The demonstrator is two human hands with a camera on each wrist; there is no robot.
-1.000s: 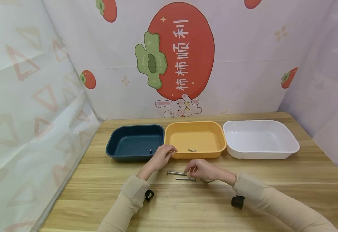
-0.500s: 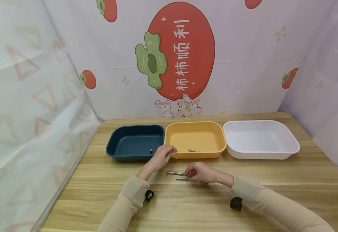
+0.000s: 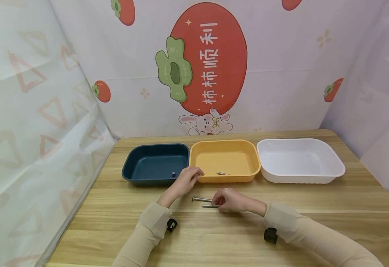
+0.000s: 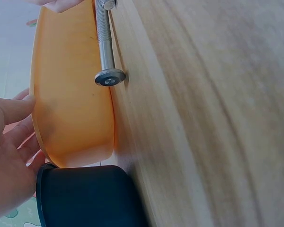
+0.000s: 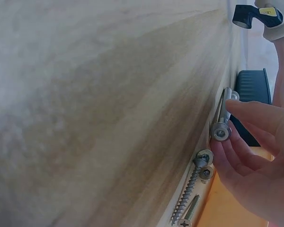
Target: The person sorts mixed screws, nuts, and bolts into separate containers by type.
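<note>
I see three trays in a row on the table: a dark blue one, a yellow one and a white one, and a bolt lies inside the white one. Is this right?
Not quite. The white tray holds nothing; the bolt lies inside the yellow tray, as the head view shows. The row of dark blue tray, yellow and white on the table is right.

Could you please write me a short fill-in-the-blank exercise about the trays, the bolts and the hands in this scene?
1. The yellow tray stands between the dark blue tray and the ___ tray.
2. The left hand rests on the near rim of the ___ tray.
3. The right hand touches the long bolts, which lie on the wooden ___.
4. The number of trays in the row is ___.

Missing words: white; yellow; table; three
</note>
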